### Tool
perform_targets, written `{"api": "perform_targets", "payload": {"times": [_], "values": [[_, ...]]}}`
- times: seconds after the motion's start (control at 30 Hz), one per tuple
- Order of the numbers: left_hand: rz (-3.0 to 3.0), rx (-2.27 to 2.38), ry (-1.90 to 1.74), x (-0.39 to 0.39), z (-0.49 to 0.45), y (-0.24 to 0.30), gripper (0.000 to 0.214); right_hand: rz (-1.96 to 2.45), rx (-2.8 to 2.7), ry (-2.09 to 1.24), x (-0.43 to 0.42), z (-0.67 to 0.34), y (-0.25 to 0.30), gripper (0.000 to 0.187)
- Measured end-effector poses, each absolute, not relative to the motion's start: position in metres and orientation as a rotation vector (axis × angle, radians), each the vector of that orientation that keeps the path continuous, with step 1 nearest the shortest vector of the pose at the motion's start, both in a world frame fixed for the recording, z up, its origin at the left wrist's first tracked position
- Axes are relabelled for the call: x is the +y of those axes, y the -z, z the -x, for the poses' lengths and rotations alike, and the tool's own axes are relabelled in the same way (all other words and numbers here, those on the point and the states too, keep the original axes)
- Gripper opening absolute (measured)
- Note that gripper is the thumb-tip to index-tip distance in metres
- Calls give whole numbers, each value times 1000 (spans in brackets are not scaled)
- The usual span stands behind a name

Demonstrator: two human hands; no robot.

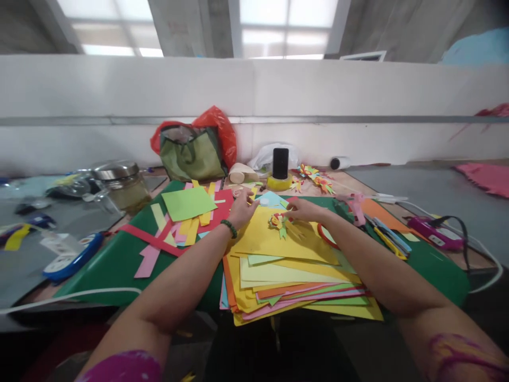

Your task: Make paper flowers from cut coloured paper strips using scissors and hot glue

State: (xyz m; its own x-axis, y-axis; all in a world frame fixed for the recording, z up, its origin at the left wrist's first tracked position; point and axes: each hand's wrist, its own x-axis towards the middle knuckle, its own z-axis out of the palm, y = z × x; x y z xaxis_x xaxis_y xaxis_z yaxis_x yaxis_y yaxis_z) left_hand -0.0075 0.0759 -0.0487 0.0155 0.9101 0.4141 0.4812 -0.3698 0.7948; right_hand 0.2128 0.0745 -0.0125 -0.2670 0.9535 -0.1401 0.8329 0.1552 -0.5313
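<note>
A small paper flower (281, 231) with red, yellow and green strips lies on the top yellow sheet (254, 233) of a thick stack of coloured paper. At its right edge is my right hand (305, 210), thumb and fingers closed on it. My left hand (240, 209), wearing a dark green bracelet, is at the stack's far left corner beside small paper scraps. Its fingers are apart and appear to hold nothing. A small white item (264, 202) lies just right of its fingertips, and a light blue paper piece (273, 198) is between the hands.
Cut strips and a green sheet (188, 203) lie at left. On the right are a pink glue gun (357, 210), cutters (387, 239) and red-handled scissors (328, 235). Behind stand a phone (280, 163), a green bag (193, 155) and finished paper flowers (318, 178). A glass jar (123, 188) is left.
</note>
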Motion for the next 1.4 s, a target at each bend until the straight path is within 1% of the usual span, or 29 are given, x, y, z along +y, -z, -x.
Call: {"api": "perform_targets", "payload": {"times": [0.17,0.3,0.4,0.5,0.6,0.7,0.8,0.87,0.93,1.03,1.1,1.27,1.4], "values": [[-1878,1405,-1224,71,1,51,15,1688,-2046,-984,75,-220,29,27],[-1870,1382,-1184,66,-4,49,16,1574,-1909,-1101,73,-218,31,27],[-1744,1321,-1148,60,-6,42,25,1457,-1816,-1150,71,-216,26,27],[-1488,1211,-1051,53,-9,32,35,1343,-1760,-1168,69,-215,22,30],[-1340,1172,-947,47,-14,25,40,1246,-1739,-1134,66,-211,24,33],[-1337,1152,-933,43,-19,24,37,1093,-1775,-1096,61,-205,31,37],[-1384,1130,-954,42,-19,25,30,983,-1851,-1075,59,-202,36,38],[-1385,1131,-968,42,-17,25,28,975,-1872,-1006,60,-204,35,37],[-1356,1139,-1001,43,-13,24,30,998,-1873,-862,64,-210,34,36],[-1321,1153,-1060,48,-4,21,31,1089,-1899,-595,71,-220,32,29],[-1323,1160,-1092,52,2,20,32,1151,-1931,-502,74,-225,32,23],[-1331,1158,-1144,58,13,19,36,1166,-1990,-539,74,-226,34,13],[-1348,1144,-1140,56,12,19,42,1172,-1938,-642,75,-223,34,13]]}}
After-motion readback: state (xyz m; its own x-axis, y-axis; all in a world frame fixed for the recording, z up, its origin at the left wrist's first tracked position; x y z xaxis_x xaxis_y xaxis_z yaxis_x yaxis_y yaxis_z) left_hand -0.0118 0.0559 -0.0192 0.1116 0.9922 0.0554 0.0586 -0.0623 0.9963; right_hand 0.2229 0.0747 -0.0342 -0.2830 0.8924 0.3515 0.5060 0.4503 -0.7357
